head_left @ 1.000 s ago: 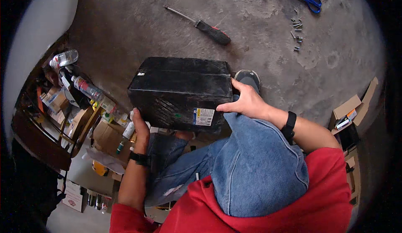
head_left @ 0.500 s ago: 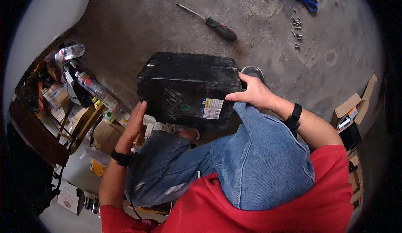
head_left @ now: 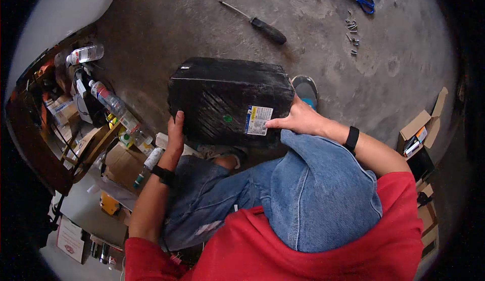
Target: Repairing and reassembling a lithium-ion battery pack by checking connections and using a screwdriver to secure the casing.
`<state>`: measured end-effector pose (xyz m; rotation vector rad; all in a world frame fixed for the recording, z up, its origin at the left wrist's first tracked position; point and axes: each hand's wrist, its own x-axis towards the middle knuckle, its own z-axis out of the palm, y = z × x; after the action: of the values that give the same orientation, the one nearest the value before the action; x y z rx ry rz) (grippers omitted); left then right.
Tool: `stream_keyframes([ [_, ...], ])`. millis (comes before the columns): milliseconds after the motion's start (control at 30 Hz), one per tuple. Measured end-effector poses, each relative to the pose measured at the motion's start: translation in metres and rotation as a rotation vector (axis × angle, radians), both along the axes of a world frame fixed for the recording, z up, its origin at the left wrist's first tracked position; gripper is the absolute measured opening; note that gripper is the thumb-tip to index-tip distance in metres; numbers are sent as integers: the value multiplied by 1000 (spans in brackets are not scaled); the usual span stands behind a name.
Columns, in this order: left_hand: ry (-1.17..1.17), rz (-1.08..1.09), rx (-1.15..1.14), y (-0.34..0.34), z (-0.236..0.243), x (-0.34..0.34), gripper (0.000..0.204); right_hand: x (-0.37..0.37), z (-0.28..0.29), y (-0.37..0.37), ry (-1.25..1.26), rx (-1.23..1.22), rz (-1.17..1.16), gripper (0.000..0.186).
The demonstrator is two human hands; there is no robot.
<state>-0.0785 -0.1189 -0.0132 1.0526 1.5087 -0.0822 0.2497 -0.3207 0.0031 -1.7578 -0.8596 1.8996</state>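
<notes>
Between my hands is a dusty black box-shaped casing (head_left: 202, 104) with slanted slots in one face. A white, blue and yellow label (head_left: 259, 121) and a small green dot are on that same face. My left hand (head_left: 175, 135) grips the lower left edge, thumb up against the slotted face and fingers hidden behind. My right hand (head_left: 299, 118) wraps round the right end. Its thumb lies by the label, and its other fingers are mostly hidden behind the casing. The casing is held tilted above my lap, in front of my knees.
A black-handled screwdriver (head_left: 268, 30) lies on the concrete floor beyond the casing. Farther right are several screws (head_left: 352, 34) and blue-handled scissors (head_left: 365, 3). Plastic bottles (head_left: 115, 105) and clutter crowd the left. An opened cardboard box (head_left: 415, 125) stands at the right.
The casing has tipped so its slotted face shows more. My right thumb has moved down next to the label, and my left hand has come slightly up along the edge.
</notes>
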Motion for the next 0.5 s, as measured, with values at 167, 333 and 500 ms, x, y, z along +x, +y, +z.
stream_keyframes([
  [167,57,-13,139,-13,-4,-8,68,-1,-13,-5,17,108,-20,117],
  [333,166,-74,169,-16,-13,-11,75,-7,-17,-8,64,215,-192,120],
  [500,197,-80,215,-13,-12,-7,77,-3,-18,-2,-74,285,-118,123],
])
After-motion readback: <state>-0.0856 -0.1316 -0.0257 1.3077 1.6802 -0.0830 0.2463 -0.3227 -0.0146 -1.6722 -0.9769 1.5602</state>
